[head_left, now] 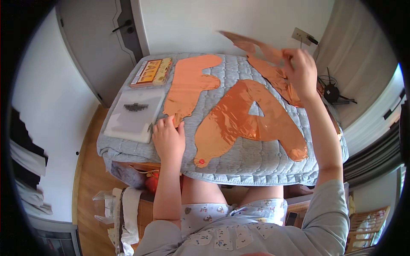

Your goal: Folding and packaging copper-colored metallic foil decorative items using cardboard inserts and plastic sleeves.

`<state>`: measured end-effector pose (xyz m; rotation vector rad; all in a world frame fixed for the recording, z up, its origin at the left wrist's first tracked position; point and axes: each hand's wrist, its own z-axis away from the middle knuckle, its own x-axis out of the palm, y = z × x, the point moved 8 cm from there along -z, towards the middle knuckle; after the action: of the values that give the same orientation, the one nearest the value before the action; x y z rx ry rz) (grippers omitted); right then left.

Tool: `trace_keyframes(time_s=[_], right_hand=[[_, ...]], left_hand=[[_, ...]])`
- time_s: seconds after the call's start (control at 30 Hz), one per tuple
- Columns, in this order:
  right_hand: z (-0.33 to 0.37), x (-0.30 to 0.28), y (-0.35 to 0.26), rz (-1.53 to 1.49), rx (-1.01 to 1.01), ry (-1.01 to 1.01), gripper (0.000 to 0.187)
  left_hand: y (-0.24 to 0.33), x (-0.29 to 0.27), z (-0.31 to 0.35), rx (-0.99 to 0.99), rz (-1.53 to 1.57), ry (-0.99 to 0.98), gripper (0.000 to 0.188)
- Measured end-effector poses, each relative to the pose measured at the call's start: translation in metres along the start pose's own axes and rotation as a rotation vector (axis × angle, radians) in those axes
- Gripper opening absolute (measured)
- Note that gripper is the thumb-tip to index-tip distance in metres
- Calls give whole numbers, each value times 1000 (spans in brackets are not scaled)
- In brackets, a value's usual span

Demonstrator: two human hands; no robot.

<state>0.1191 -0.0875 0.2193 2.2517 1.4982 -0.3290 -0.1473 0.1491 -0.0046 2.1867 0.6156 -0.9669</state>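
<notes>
And here at the upper right of the frame, the right hand point(301, 70) is up in the air, fingers closed on a raised copper foil piece point(267, 52): its long axis slopes from a thin tip at upper left down to the grip, so that tip points left and slightly up the frame. Just below it, more copper foil point(275, 77) lies slanting from upper left to lower right; whether it joins the raised piece, I cannot tell. Over to centre left, the left hand point(168, 135) is down at the foot of the F-shaped foil balloon point(188, 83), thumb and forefinger narrow around its tail; pinching or merely resting, I can't tell. That balloon lies flat, its long axis running up the frame with a slight lean right, tail towards the lower edge, arms pointing right. Centre of the frame, the A-shaped foil balloon point(239, 113), wrinkled and shiny: apex up, one leg stretching to lower left, ending in a tab with a red spot point(201, 161), the other reaching lower right. All on the grey quilted surface point(239, 170), with a flat whitish packet point(124, 121) and a yellow-and-orange box point(151, 72) at the left.
</notes>
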Motion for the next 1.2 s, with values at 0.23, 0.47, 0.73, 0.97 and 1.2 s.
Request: trace_keyframes(time_s=[0.23,0.47,0.73,0.97,1.2], right_hand=[[113,-23,-41,-14,34,-455,18],[194,-35,-89,-226,220,-788,33],[175,-64,-122,-435,122,-820,55],[207,-7,-91,-338,264,-928,64],[207,9,-95,-305,240,-952,66]], left_hand=[[4,1,0,1,-20,17,39],[4,1,0,21,4,20,38],[2,1,0,64,-8,43,36],[21,-16,5,148,16,169,40],[50,-21,23,621,302,-217,26]])
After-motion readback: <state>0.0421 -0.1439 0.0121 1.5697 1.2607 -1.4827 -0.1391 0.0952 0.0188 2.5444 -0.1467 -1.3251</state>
